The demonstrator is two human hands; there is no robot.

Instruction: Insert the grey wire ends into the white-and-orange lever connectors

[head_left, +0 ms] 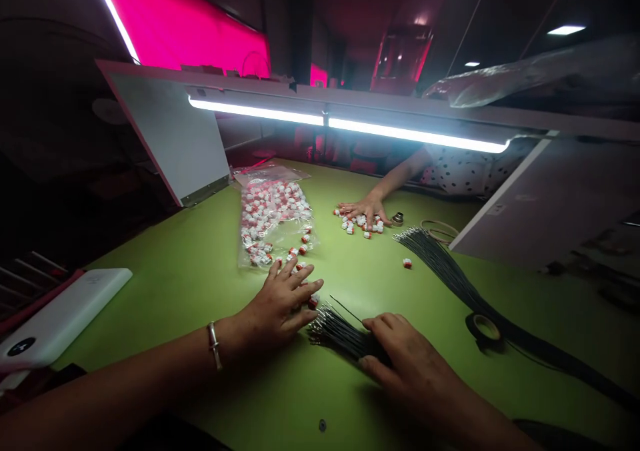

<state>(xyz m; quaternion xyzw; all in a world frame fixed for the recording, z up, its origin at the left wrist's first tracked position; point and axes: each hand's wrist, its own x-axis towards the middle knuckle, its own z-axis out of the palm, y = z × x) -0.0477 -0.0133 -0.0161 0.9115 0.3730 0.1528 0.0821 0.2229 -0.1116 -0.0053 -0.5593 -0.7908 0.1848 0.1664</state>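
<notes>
My left hand (290, 294), a metal bangle at its wrist, is spread open over a few small red-and-white connectors (314, 300) on the green table (165, 304). Just beyond its fingertips lies a clear plastic bag (277, 218) full of the same connectors. My right hand (405, 351) is wrapped round a bundle of black wires (345, 331), whose bright metal ends fan out toward my left hand. One wire sticks out above the others. The rest of that bundle is hidden under my right hand.
Across the table a co-worker's hand (367, 208) rests on loose connectors (351, 226). A second wire bundle (450, 278) runs along the right, beside a roll of black tape (484, 331). A white power bank (70, 318) lies left. A lamp (415, 133) spans overhead.
</notes>
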